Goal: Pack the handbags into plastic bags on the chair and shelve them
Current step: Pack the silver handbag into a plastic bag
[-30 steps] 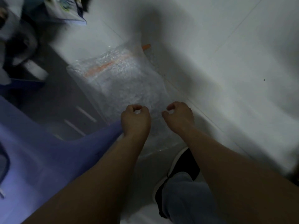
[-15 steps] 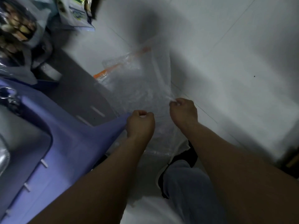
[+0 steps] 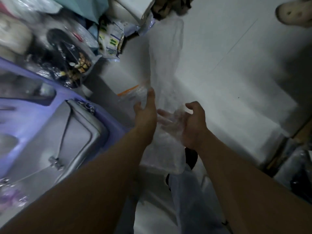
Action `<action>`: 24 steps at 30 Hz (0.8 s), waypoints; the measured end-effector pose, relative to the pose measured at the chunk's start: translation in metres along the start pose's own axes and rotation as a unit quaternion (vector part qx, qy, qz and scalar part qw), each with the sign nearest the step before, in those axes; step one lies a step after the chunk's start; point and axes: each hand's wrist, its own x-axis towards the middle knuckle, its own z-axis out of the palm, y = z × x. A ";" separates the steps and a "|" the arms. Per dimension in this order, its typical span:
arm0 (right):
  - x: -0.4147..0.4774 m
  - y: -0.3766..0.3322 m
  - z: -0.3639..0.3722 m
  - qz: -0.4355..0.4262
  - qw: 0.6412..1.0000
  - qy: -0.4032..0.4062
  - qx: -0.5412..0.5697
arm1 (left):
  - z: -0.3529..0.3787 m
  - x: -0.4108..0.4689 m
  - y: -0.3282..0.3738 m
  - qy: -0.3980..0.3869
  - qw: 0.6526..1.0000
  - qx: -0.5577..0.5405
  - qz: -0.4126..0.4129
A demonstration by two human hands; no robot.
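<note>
A clear plastic bag point(image 3: 166, 65) with an orange zip strip hangs stretched upward over the white floor, right of the chair. My left hand point(image 3: 146, 114) lies with straight fingers against the bag's left side near the strip. The fingers of my right hand point(image 3: 192, 127) reach spread into the bag and show through the plastic; the thumb stays outside. A grey handbag point(image 3: 74, 132) with a chain strap lies flat on the purple chair point(image 3: 25, 107) at the left, apart from both hands.
Wrapped bags and packets point(image 3: 111, 41) crowd the floor behind the chair, among them a black beaded one point(image 3: 67, 61). A white box point(image 3: 133, 7) stands at the top. A slipper point(image 3: 293, 12) lies top right. My dark shoe point(image 3: 191, 157) is below the bag.
Both hands released their pinch on the bag's edge and spread open. The bag now stands taller and narrower. The view has swung left, showing the grey handbag on the chair.
</note>
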 end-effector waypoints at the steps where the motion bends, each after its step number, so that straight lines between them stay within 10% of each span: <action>1: -0.012 0.002 0.019 0.010 0.999 -0.035 0.004 | -0.011 -0.008 0.014 0.001 1.000 -0.029 0.013; 5: -0.031 0.027 0.092 0.020 0.998 -0.063 -0.017 | -0.064 -0.037 0.052 0.004 0.993 0.010 0.116; 9: -0.032 0.058 0.149 -0.092 0.960 0.073 -0.253 | -0.135 -0.037 0.058 0.062 0.959 0.155 0.228; 12: -0.045 0.063 0.181 -0.127 0.953 0.146 -0.235 | -0.196 -0.041 0.052 0.115 0.911 0.267 0.292; 16: -0.064 0.056 0.210 -0.078 0.991 0.098 -0.040 | -0.258 -0.063 0.021 0.193 0.818 0.451 0.301; 24: -0.049 0.100 0.251 0.021 0.965 -0.004 -0.262 | -0.329 -0.080 -0.041 0.290 0.729 0.557 0.272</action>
